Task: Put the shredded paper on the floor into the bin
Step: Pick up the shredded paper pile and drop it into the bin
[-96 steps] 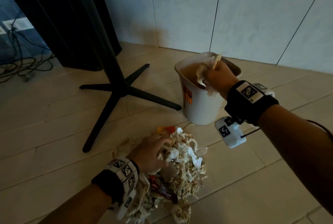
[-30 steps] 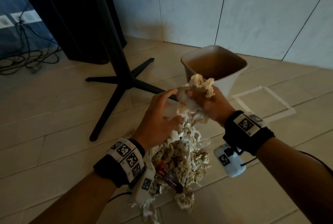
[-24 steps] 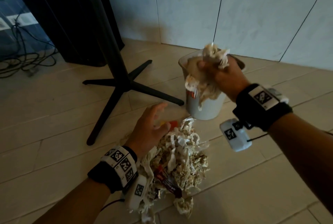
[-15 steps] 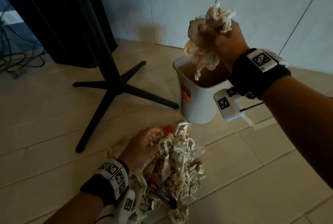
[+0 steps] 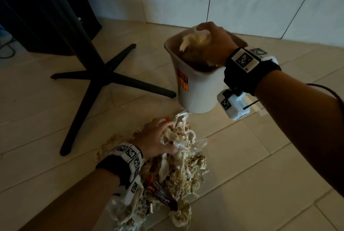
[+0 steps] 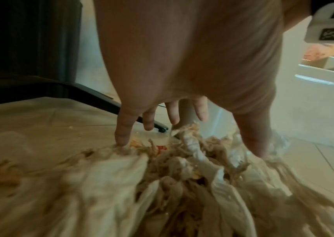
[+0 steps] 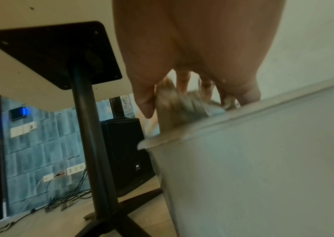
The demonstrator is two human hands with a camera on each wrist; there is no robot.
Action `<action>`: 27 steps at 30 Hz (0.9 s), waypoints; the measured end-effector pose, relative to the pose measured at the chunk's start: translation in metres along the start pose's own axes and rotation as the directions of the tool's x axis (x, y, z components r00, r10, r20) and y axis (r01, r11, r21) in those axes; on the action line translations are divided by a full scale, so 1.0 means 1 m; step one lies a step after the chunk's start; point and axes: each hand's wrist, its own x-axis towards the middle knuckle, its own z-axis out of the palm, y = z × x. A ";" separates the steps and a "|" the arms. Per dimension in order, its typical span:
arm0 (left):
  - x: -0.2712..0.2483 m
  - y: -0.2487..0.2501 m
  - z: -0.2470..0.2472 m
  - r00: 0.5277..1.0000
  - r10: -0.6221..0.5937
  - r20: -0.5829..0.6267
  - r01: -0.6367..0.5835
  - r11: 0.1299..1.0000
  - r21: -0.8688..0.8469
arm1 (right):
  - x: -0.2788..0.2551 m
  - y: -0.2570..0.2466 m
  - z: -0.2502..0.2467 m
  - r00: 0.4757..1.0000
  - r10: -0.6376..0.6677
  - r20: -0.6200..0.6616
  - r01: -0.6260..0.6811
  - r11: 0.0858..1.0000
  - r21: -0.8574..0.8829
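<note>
One orange-lettered bin (image 5: 193,89).

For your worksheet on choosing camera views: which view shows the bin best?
The head view: the bin shows whole, with its rim, orange label and the right hand over its mouth. The right wrist view shows only a blurred wall and rim; the left wrist view shows almost none of it.

Dim, warm light across the floor (image 5: 46,119), the head view darkest in its upper left corner. The left wrist view smears the shredded paper (image 6: 162,184) in its foreground. The right wrist view blurs the bin (image 7: 253,168) rim; its lines bend near the edges.
</note>
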 end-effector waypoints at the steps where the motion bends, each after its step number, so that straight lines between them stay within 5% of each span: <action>1: 0.004 0.005 0.004 0.998 0.006 0.059 -0.007 1.000 0.025 | -0.002 0.003 0.001 0.999 0.022 0.025 -0.021 1.000 -0.020; 7: 0.010 0.019 0.036 0.969 0.005 0.249 -0.067 0.968 0.242 | -0.047 0.000 0.001 0.996 -0.085 -0.005 0.084 0.993 -0.087; 12: 0.005 0.015 0.050 0.990 0.128 0.054 -0.139 0.935 0.325 | -0.107 0.002 0.006 0.954 -0.279 -0.107 0.269 0.958 -0.100; 17: -0.006 0.016 0.035 0.980 0.171 -0.106 -0.147 0.968 0.204 | -0.157 0.019 0.026 0.927 -0.344 -0.147 0.343 0.939 -0.031; 20: -0.015 0.018 0.020 0.964 0.165 -0.209 -0.149 0.985 0.086 | -0.177 0.030 0.046 0.973 -0.214 -0.082 0.224 0.964 0.142; 22: -0.022 0.020 0.008 0.936 0.179 -0.302 -0.182 0.983 0.019 | -0.184 0.036 0.061 0.998 -0.037 0.041 0.024 0.961 0.275; 24: -0.032 0.027 -0.004 0.899 0.191 -0.395 -0.222 0.975 -0.033 | -0.188 0.038 0.075 0.975 0.115 0.192 -0.186 0.893 0.409; 27: -0.045 0.043 -0.017 0.829 0.249 -0.500 -0.325 0.943 -0.071 | -0.190 0.037 0.087 0.923 0.171 0.344 -0.347 0.753 0.559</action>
